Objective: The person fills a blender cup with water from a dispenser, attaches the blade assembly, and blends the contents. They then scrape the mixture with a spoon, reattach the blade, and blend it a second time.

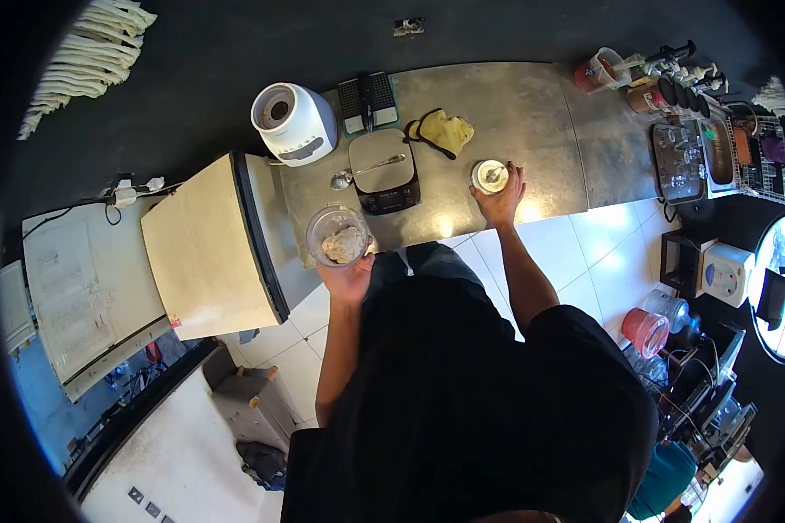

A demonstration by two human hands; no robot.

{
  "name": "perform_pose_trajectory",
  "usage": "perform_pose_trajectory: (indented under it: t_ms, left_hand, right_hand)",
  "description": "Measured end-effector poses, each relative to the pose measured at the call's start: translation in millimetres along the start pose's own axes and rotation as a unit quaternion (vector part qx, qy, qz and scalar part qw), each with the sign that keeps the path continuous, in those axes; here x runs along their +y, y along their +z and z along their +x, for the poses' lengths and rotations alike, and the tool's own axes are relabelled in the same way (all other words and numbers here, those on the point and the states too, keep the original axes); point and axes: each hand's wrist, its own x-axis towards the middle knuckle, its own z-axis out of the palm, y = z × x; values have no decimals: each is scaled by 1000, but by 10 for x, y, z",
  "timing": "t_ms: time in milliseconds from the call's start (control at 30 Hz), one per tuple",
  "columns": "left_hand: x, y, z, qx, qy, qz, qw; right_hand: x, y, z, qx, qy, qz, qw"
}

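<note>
My left hand (349, 281) is wrapped round a clear round container (316, 235) at the counter's front left; a pale, lumpy mass (344, 245) lies inside it. Farther right, my right hand (502, 199) grips a small round tub (480, 179) with pale contents and what looks like a utensil in it. Between the hands stands a scale (387, 200) with a dark front panel. A metal spoon (341, 180) lies at its left edge, its handle reaching across the top. Behind and to the right of the scale is a yellow and black cloth (447, 132).
A white appliance (298, 122) stands at the counter's back left, beside a black grid-like item (356, 103). Far right are a red-tinted pitcher (591, 74), pump bottles, a tray of glasses (682, 193) and a sink. Another person's teal sleeve (665, 479) shows at the bottom right.
</note>
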Motion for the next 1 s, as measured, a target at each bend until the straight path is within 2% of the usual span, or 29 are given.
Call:
perform_pose_trajectory:
  t_ms: [33,100,167,233,300,367,433,500,567,600,633,667,700,767,833,900,967,1000]
  left_hand:
    - [-10,-19,1,1,1,-1,1000]
    - [-19,-52,13,-9,-3,-8,1000]
    - [-24,-54,38,-26,-9,-10,1000]
    - [-50,-15,62,-45,-14,-14,999]
    - [-77,72,94,15,-19,-13,1000]
    - [-112,-22,192,-14,-25,-21,999]
    - [-127,-39,264,-42,-30,-27,998]
    - [-164,126,268,-5,-41,0,999]
    - [-146,320,251,-32,-40,19,998]
    - [-146,394,250,-53,-49,25,997]
    - [-139,441,269,-75,-58,31,995]
    - [-146,415,342,-116,-67,19,991]
    - [-160,493,358,-120,-67,19,990]
    - [-205,692,353,-25,-54,23,998]
    - [-208,615,413,-69,-58,30,995]
    - [-197,631,452,-116,-60,37,991]
    - [-185,783,402,-76,-45,65,994]
    - [-180,889,336,-58,-32,75,995]
  right_hand:
    - [-35,-45,0,3,-15,33,999]
    - [-108,-153,-15,29,-38,6,999]
    - [-239,-335,-2,-73,-2,160,984]
    - [-376,-475,-61,-54,-33,133,989]
    - [-430,-565,-80,-76,-61,152,984]
    - [-421,-646,-89,-86,-85,154,981]
    - [-396,-657,-110,-118,-81,208,968]
    - [-681,-941,-101,-151,-87,224,959]
    - [-1004,-1279,-59,-216,-119,210,946]
    - [-1121,-1414,-26,-198,-186,141,952]
    - [-1296,-1579,15,-197,-188,140,952]
    - [-1514,-1765,53,-210,-255,84,940]
    - [-1743,-1957,78,-220,-318,27,922]
    - [-2221,-2283,77,-240,-334,7,911]
    - [-2601,-2491,47,-224,-438,-94,866]
    - [-2841,-2556,26,-216,-474,-131,844]
    - [-3047,-2567,-9,-229,-518,-230,791]
    - [-3123,-2539,-25,-238,-524,-233,784]
